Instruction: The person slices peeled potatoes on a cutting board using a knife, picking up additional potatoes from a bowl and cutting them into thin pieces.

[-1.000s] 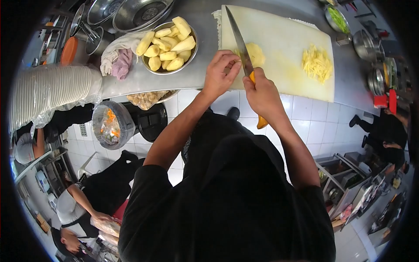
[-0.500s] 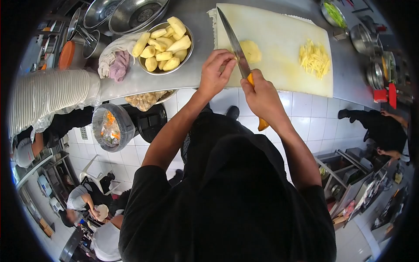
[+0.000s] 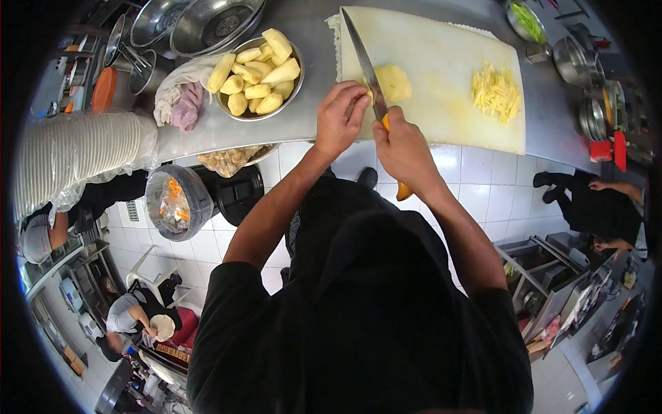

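My right hand (image 3: 405,148) is wrapped round the yellow handle of a long knife (image 3: 361,56), its blade pointing away over the left part of a white cutting board (image 3: 441,41). Just left of the blade, my left hand (image 3: 343,116) has its fingers pressed together at a pale yellow piece that they largely cover. Thin pale yellow slices (image 3: 393,83) lie right of the blade. Farther right on the board is a heap of thin yellow strips (image 3: 496,94). A metal bowl (image 3: 298,81) of peeled yellow pieces (image 3: 258,91) stands left of my left hand.
A cloth (image 3: 185,103) and metal basins (image 3: 217,24) are at the left, near stacked plates (image 3: 89,155). Below stands a lined bin (image 3: 193,207). A bowl of green pieces (image 3: 527,22) is at back right. Other people stand at right and sit at lower left.
My right hand and the knife have shifted slightly left, closer to my left hand. At lower left, a person in a light top is no longer seen; the person at right has moved.
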A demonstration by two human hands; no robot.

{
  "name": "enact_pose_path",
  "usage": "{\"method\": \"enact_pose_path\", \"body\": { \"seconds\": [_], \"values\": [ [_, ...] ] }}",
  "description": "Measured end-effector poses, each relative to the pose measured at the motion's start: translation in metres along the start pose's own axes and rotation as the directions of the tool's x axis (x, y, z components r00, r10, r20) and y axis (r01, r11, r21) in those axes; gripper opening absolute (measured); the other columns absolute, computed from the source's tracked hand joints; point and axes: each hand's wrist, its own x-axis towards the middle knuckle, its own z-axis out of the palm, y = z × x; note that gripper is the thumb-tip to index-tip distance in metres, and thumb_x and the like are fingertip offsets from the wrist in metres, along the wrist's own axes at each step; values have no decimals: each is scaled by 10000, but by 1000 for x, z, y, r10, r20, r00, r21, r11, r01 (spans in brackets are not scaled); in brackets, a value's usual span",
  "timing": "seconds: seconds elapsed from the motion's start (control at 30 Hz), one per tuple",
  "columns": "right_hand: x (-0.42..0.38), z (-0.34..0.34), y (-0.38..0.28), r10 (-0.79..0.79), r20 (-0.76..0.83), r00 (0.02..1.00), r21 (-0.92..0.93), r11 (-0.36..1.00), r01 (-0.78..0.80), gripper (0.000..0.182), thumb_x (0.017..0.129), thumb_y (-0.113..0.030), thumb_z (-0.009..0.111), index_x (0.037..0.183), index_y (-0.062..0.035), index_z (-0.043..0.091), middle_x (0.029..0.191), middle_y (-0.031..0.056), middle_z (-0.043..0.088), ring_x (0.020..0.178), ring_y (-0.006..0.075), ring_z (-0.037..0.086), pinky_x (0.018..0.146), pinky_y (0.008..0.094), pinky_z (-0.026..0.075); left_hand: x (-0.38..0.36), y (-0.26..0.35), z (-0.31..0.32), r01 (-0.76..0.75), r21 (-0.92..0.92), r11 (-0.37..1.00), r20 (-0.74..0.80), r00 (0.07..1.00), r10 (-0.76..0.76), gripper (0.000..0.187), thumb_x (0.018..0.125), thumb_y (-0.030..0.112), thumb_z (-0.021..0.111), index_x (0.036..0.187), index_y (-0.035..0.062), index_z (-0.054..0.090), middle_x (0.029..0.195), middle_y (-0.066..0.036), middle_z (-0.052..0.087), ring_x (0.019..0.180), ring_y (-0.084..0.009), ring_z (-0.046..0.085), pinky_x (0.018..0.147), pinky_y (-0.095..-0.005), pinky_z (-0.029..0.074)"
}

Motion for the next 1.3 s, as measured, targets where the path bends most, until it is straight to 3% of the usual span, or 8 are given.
{"method": "enact_pose_path", "body": {
  "seconds": [0.43,0.63,0.73,1.3],
  "values": [
    [16,20,0,-1,-31,1000,-78,997,-1,242,972,-190,496,1012,44,449,819,319,642,820,509,630,784,576,484,1,1,-2,67,-16,998,-15,998,-67,146,878,14,683,1014,-23,645,1037,-133,640,795,-226,697,712,-308,583],
    [17,6,-3,49,8,999,-41,998,-48,259,974,-211,505,1018,38,451,825,323,641,836,507,627,787,575,477,6,0,-1,45,-16,999,25,999,-45,154,869,4,673,1019,-29,653,1042,-132,628,772,-209,683,687,-303,568],
    [17,4,4,45,6,999,-14,999,-45,270,974,-219,510,1017,41,454,823,328,638,840,511,624,786,574,473,12,5,-1,-50,34,998,23,999,49,176,849,-6,678,1024,-21,662,1039,-124,621,764,-199,669,680,-299,559],
    [22,3,10,35,48,998,-22,999,-34,277,978,-214,514,1029,48,439,852,334,636,868,509,620,786,557,467,10,-4,-1,-27,26,999,81,996,25,177,834,9,701,1005,-13,662,1038,-114,616,756,-188,660,680,-301,545]
  ]
}}
